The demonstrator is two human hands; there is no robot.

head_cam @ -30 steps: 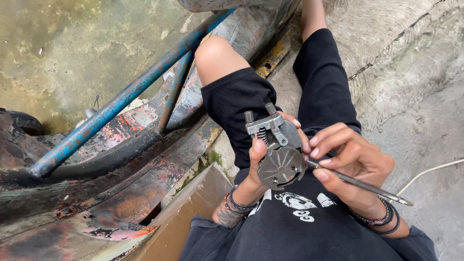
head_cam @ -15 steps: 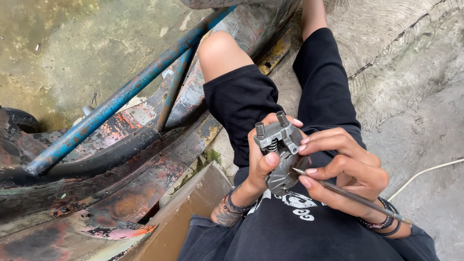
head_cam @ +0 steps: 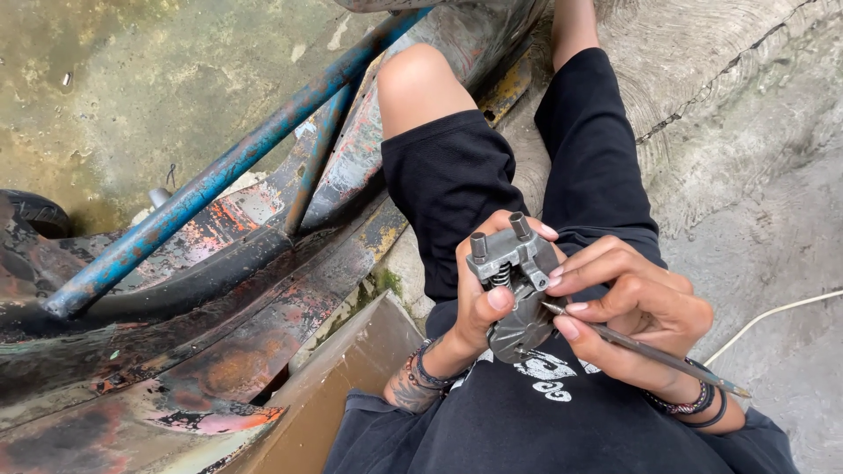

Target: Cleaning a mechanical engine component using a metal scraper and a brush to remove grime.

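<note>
Your left hand [head_cam: 479, 307] clasps the grey cast-metal part with two posts [head_cam: 518, 290] while your right hand [head_cam: 641, 312] pinches a thin metal rod [head_cam: 650, 351] against it.

2 hands [head_cam: 562, 307], 1 grey metal part [head_cam: 518, 290], 1 thin tool [head_cam: 650, 351], 1 blue pipe [head_cam: 228, 167].

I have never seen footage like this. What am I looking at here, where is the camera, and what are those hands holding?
There is no machine here: a person wears a camera on the head, so you look down at their own lap and two bare hands. They sit on rough concrete ground, in black shorts and a black shirt. The left hand grips a small grey metal part with two short posts on top and a visible spring. The right hand holds a thin metal rod like a pencil, its tip against that part. To the person's left lies a rusty, paint-flaked metal frame with a blue pipe across it.
</note>
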